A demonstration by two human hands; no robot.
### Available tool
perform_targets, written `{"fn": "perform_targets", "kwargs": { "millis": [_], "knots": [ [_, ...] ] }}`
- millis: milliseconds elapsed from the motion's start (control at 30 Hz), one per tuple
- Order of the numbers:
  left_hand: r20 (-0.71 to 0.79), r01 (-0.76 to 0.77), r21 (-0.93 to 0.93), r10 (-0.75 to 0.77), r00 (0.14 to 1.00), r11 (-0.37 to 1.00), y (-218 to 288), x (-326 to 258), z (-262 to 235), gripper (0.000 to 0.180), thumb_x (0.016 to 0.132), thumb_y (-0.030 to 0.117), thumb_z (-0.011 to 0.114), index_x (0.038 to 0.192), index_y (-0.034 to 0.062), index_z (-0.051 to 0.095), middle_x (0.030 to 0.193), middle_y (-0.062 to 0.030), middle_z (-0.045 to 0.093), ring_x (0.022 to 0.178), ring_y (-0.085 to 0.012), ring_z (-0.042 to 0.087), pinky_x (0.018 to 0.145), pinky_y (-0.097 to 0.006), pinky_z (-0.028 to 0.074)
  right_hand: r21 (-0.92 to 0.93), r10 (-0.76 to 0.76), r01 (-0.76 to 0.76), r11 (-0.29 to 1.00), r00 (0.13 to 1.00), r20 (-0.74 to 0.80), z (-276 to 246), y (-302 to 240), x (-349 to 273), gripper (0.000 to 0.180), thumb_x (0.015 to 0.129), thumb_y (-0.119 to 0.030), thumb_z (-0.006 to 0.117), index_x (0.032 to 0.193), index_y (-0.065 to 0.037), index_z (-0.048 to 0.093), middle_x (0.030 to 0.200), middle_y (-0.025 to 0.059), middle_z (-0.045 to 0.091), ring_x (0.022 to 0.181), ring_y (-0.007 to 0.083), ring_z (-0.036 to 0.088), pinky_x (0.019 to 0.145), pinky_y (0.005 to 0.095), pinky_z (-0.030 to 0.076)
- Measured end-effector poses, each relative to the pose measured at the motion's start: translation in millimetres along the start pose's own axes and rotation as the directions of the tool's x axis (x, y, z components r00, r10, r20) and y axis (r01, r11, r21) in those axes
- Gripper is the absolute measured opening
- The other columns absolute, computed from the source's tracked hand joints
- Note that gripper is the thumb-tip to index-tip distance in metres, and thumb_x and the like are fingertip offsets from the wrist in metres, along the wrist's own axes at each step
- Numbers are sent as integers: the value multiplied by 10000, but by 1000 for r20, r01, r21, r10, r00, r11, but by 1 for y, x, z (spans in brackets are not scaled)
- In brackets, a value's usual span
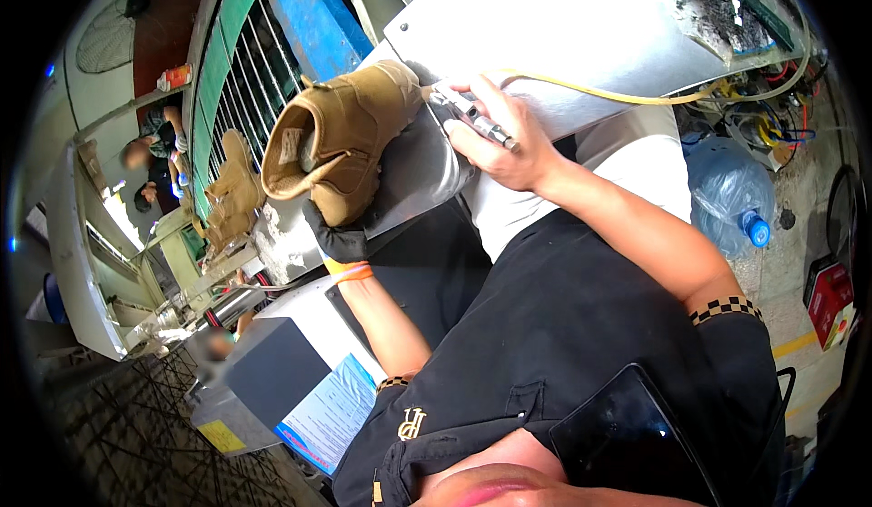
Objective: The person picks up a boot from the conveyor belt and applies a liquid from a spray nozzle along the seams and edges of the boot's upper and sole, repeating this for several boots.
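Observation:
A tan ankle boot (368, 125) lies tilted over the edge of the metal worktop, its opening facing left. My left hand (340, 240), in a black glove with an orange cuff, grips it from below at the toe; the boot hides some of its fingers. My bare right hand (509, 144) is closed around a small silver hand tool (489, 125) whose tip is close to the boot's sole. A yellow hose (618, 96) runs from beside that hand across the worktop; whether it joins the tool is hidden.
The shiny metal worktop (545, 25) spreads ahead, with a black-stained patch (704, 7) at far right. More tan boots (234, 189) stand at left beside a green barred frame (213, 84). A large water bottle (727, 184) and cables are on the right. People work at far left.

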State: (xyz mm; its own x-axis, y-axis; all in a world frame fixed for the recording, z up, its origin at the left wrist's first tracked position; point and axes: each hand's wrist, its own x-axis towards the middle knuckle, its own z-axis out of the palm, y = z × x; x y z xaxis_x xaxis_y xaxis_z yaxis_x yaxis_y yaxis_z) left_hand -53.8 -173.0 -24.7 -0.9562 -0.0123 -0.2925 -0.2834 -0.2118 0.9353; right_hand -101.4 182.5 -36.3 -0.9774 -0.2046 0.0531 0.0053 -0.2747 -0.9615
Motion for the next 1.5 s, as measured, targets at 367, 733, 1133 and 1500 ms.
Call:
{"fn": "perform_targets", "kwargs": {
  "millis": [367, 733, 1133, 1500],
  "knots": [
    [-421, 13, 14, -6, 907, 1000, 19, -9, 6, 633, 959, 470, 527, 1437, 76, 399, 1455, -118, 448, 1296, -299, 483, 1058, -449, 441, -401, -309, 377, 835, 924, 225, -1, 19, 97, 659, 780, -45, 610, 1397, -123, 390, 1099, 111, 690, 891, 309, 683, 792, 374, 526],
    [-521, -18, 36, 34, 853, 999, 7, -5, 2, 565, 947, 429, 570, 1391, 93, 471, 1383, -101, 524, 1232, -288, 541, 997, -438, 491, -397, -254, 320, 860, 944, 211, 6, 18, 72, 632, 738, -62, 584, 1354, -79, 447, 1009, 117, 698, 806, 313, 677, 740, 370, 537],
    [-443, -16, -4, 12, 897, 1000, 7, -4, -3, 639, 934, 465, 568, 1409, 59, 431, 1384, -136, 513, 1228, -307, 540, 1009, -447, 482, 370, 136, -215, 904, 964, 229, -3, -21, 50, 388, 943, -125, 544, 1287, 52, 519, 804, 98, 648, 741, 203, 675, 732, 324, 546],
    [-369, 22, 38, -6, 929, 999, 16, -7, 19, 647, 981, 485, 460, 1461, 63, 363, 1441, -136, 459, 1296, -300, 484, 1070, -461, 422, 232, 43, -72, 970, 991, 126, 14, -13, 30, 360, 918, -102, 539, 1248, 41, 552, 663, 22, 533, 519, 93, 516, 536, 255, 457]
  ]
}}
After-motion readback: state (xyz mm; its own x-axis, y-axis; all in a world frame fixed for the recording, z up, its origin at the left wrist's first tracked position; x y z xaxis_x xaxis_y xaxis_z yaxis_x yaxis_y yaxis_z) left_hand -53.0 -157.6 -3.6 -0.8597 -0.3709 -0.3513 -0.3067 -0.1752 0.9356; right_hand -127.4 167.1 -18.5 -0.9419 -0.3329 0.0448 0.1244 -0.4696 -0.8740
